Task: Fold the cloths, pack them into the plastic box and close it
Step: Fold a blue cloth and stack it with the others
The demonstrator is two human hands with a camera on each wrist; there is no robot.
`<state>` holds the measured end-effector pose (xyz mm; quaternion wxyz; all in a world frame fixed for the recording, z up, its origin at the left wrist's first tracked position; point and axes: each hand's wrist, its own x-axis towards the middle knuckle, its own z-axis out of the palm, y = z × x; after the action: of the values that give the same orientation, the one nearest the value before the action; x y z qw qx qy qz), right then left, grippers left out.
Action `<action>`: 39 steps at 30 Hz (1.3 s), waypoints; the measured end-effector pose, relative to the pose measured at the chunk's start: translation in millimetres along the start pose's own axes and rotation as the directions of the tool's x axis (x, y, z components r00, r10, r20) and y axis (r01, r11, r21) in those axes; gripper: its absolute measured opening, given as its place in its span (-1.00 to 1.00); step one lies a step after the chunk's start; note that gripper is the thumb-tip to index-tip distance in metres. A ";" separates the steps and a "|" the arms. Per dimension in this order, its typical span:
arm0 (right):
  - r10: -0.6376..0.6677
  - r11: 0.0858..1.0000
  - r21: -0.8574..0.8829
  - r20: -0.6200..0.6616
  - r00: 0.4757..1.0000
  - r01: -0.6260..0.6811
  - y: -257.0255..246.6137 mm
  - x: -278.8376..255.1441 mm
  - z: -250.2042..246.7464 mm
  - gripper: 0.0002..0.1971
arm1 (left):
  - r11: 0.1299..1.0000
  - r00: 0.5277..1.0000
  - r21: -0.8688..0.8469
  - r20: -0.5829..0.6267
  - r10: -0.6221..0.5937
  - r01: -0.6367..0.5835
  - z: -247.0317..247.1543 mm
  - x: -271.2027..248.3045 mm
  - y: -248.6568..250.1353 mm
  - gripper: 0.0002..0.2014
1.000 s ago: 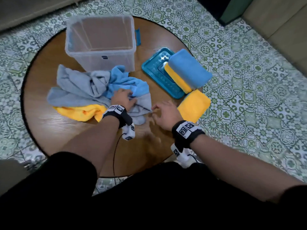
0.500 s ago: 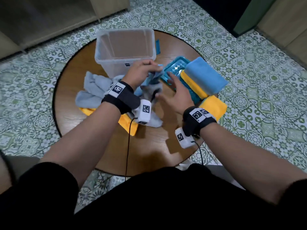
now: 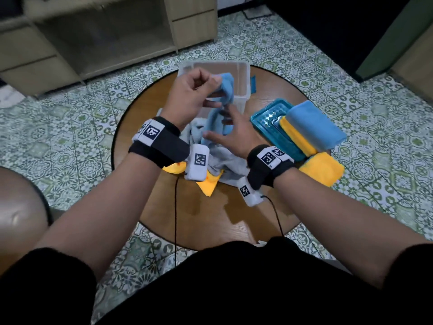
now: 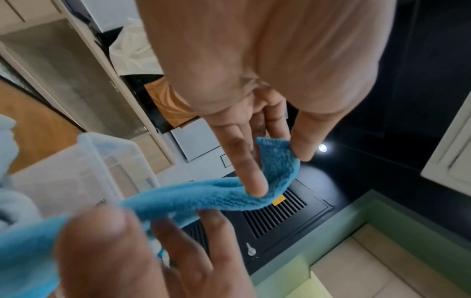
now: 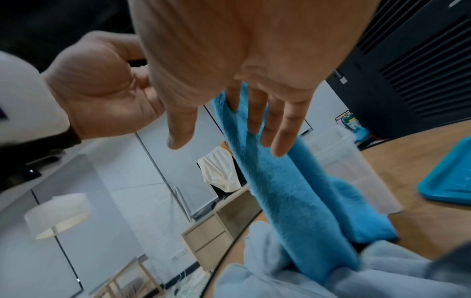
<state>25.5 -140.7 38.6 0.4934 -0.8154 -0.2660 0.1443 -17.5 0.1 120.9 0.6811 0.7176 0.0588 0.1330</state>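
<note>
My left hand [image 3: 199, 90] is raised in front of the clear plastic box [image 3: 243, 66] and pinches a corner of the blue cloth [image 3: 218, 118] between thumb and fingers [image 4: 298, 149]. The blue cloth [image 4: 203, 199] hangs from it down into the pile. My right hand [image 3: 225, 127] lies against the hanging blue cloth [image 5: 280, 185] with straight fingers [image 5: 282, 129], thumb apart from it. Beneath, a crumpled grey cloth [image 3: 220, 163] and a yellow cloth [image 3: 208, 186] lie on the round wooden table [image 3: 210, 219]. The box looks empty.
The teal lid [image 3: 264, 118] lies right of the box with a folded blue cloth [image 3: 314, 123] and a folded yellow cloth [image 3: 295, 137] on it. Another folded yellow cloth [image 3: 323, 167] sits at the table's right edge. Cabinets stand behind on the tiled floor.
My left hand has lifted the blue cloth out of the pile up to box height. My right hand left the tabletop and moved up against the hanging cloth.
</note>
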 end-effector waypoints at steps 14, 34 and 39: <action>-0.228 0.946 0.175 -0.235 0.945 0.272 -62.4 3.3 -41.0 -0.41 | 0.986 0.989 -0.105 0.057 0.134 -0.128 -29.9 -12.4 19.7 -0.86; -0.018 0.826 0.544 -0.235 0.972 0.147 -94.4 -2.0 -72.1 -0.73 | 0.969 0.967 0.237 0.221 -0.126 0.072 -38.3 -45.4 -35.8 -0.73; 0.153 0.835 0.533 -0.458 0.875 0.133 -67.3 7.1 -100.3 -0.75 | 0.799 0.988 0.601 0.107 -0.113 0.026 -73.7 -34.7 -50.7 -0.62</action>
<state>61.6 -184.6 145.5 0.7559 -0.6501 -0.0771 0.0090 -65.8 65.0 69.5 0.4268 0.9004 0.0771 0.0329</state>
